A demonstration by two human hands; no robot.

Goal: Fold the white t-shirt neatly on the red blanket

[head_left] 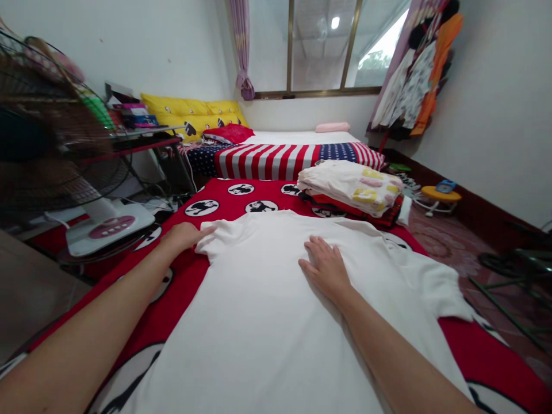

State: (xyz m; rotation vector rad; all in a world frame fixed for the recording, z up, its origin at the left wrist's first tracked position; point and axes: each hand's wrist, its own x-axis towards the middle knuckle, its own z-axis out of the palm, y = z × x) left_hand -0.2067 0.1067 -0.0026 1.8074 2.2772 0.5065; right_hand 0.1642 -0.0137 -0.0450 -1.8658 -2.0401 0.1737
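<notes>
A white short-sleeved T-shirt (263,299) lies spread out on a red bedspread (190,299) printed with black-and-white round motifs. At its left sleeve is my left hand (183,236), closed on the sleeve's edge, with one finger stretched over the cloth and the other fingers partly hidden. My right hand (326,267) rests flat on the upper chest of the shirt, fingers a little apart and holding nothing. The right sleeve (437,287) reaches out toward the bed's right edge, slightly creased. The shirt's lower end runs out of view at the bottom.
Folded clothes (351,187) are stacked beyond the shirt's right shoulder. A standing fan (107,224) is close on the left, before a cluttered desk (146,141). Another bed (276,161) lies behind. To the right are a small stool (442,194) and hanging clothes (414,86).
</notes>
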